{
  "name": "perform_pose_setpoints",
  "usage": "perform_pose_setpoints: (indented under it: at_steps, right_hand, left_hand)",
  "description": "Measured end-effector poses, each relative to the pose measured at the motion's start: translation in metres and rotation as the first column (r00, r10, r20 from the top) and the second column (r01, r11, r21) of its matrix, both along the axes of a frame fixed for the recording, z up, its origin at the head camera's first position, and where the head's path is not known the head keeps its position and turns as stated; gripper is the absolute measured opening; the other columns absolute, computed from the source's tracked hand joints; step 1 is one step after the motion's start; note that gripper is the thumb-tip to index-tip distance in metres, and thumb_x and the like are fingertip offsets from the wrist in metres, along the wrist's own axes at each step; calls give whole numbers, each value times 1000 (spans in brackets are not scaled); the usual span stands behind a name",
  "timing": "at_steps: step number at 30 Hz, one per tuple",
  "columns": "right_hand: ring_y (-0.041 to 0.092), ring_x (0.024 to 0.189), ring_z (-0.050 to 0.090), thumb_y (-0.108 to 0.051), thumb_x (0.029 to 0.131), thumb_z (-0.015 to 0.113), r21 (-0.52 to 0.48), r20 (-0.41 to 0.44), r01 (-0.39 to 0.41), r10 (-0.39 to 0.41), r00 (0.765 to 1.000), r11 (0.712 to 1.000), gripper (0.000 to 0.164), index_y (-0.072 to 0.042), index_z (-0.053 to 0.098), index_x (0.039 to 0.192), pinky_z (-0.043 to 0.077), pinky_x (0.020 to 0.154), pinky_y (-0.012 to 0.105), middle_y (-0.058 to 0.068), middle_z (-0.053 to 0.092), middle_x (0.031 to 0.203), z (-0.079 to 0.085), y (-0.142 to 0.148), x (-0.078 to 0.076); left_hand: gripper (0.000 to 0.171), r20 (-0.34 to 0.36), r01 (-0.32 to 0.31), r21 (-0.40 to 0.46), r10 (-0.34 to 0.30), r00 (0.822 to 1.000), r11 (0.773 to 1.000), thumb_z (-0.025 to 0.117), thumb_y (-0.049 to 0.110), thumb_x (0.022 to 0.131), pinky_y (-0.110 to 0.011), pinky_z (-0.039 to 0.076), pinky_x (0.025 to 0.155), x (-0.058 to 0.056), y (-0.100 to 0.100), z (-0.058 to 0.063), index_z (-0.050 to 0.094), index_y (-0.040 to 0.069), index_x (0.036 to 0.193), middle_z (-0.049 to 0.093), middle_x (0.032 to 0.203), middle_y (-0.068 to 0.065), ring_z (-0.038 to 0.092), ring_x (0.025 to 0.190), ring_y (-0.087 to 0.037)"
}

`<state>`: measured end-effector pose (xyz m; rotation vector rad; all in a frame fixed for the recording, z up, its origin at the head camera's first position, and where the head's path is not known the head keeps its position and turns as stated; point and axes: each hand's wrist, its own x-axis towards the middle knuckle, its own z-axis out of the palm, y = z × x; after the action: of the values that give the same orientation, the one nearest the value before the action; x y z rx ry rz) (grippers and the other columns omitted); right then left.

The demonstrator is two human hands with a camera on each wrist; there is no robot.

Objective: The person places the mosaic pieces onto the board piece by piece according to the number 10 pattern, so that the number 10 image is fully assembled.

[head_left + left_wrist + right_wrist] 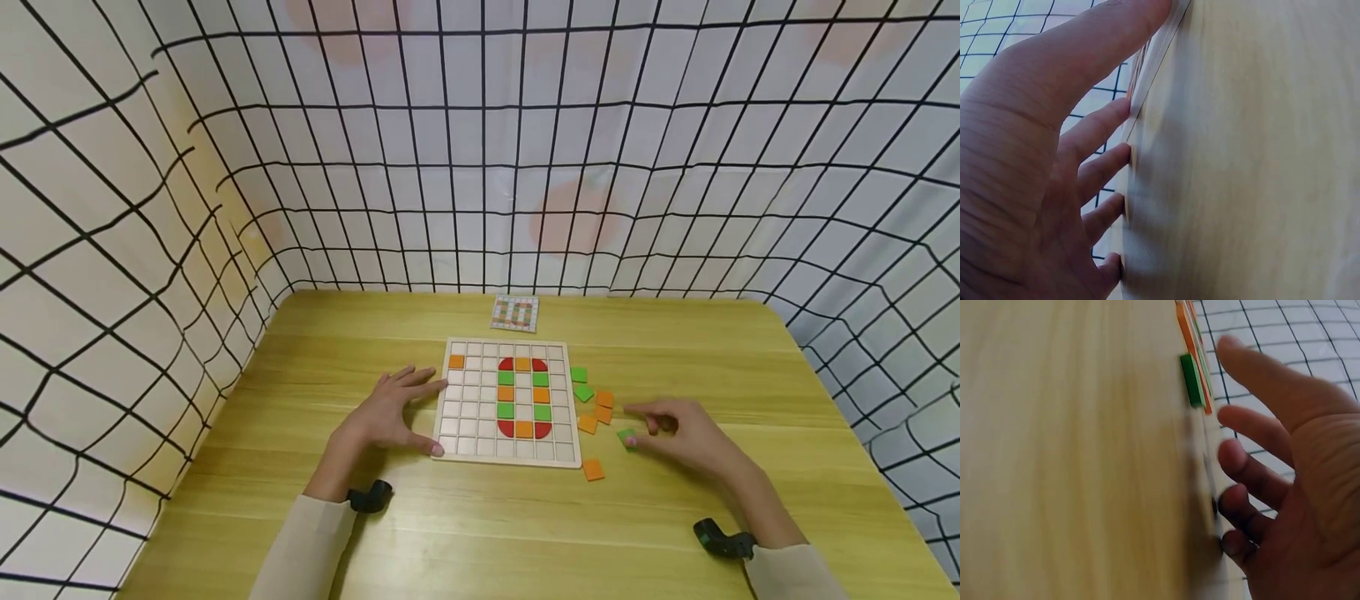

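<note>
A pale square board (468, 417) with a grid of cells lies mid-table. My left hand (386, 412) is spread at its left edge, thumb at the lower left corner and index fingertip further up the side. On the board, orange, green and rounded red tiles form an upright ring, and a single orange tile (456, 362) sits near the upper left. To the right, my right hand (686, 433) is over the table, its thumb tip overlapping a loose green tile (624, 436). In the right wrist view, a gap shows between thumb and fingers, with the green tile (1192, 381) beyond them on the wood.
Several loose tiles lie along the board's right side: green tiles (583, 392), orange tiles (603, 399) and an orange tile (592, 470) by the lower right corner. A small patterned card (515, 313) lies behind the board. Black-gridded white curtains (480, 192) surround the wooden table (480, 533).
</note>
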<state>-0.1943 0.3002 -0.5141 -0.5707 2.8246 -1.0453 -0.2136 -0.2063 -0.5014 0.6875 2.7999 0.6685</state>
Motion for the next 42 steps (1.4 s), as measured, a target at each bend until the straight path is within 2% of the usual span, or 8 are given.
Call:
perform_pose_setpoints:
  at_steps: [5, 9, 15, 32, 39, 42]
  right_hand:
    - [8, 79, 50, -46, 79, 89, 22, -5, -50, 51, 999, 998, 52, -25, 75, 125, 40, 69, 24, -8, 58, 84, -5, 10, 3]
    - [7, 83, 51, -42, 80, 89, 24, -14, -90, 91, 996, 996, 50, -25, 75, 125, 41, 75, 23, -11, 59, 86, -4, 11, 5]
    - [9, 80, 52, -35, 84, 87, -9, -21, -121, 121, 992, 993, 38, -24, 78, 119, 42, 69, 24, -12, 64, 87, -4, 12, 5]
    - [9, 80, 52, -39, 84, 86, -39, 12, -23, 24, 1000, 999, 28, -28, 80, 109, 42, 73, 24, -10, 60, 81, -8, 5, 5]
    - [11, 75, 51, -41, 87, 83, -56, 10, 76, -75, 997, 996, 26, -28, 79, 109, 42, 64, 25, -7, 62, 84, -11, 6, 2]
    - [12, 74, 50, -42, 88, 82, -56, -3, 82, -82, 997, 995, 27, -29, 79, 110, 41, 62, 26, -7, 61, 85, -12, 5, 0]
  left_hand:
    - [109, -8, 6, 3, -6, 1000, 1000, 87, 71, 64, -72, 9, 124, 0, -1, -1, 47, 30, 156, 32, 169, -6, 18, 158, -42]
    - [109, -12, 6, 2, -6, 1000, 1000, 87, 71, 64, -72, 9, 124, 0, -1, -1, 47, 30, 156, 32, 169, -6, 19, 158, -43]
    - [109, -6, 3, 4, -3, 1000, 1000, 87, 71, 64, -72, 9, 124, 0, 0, -3, 47, 31, 156, 32, 169, -6, 18, 158, -42]
    - [109, -18, 18, 8, -18, 1000, 1000, 87, 71, 64, -73, 9, 123, -1, -1, -4, 45, 31, 157, 31, 170, -6, 18, 158, -42]
    - [110, -13, 16, 3, -16, 1000, 1000, 88, 70, 64, -73, 9, 123, 0, -1, -2, 45, 30, 157, 31, 170, -6, 18, 158, -43]
    - [109, -16, 15, 5, -15, 1000, 1000, 88, 69, 64, -74, 10, 123, 0, -1, -2, 46, 30, 157, 31, 169, -6, 19, 158, -43]
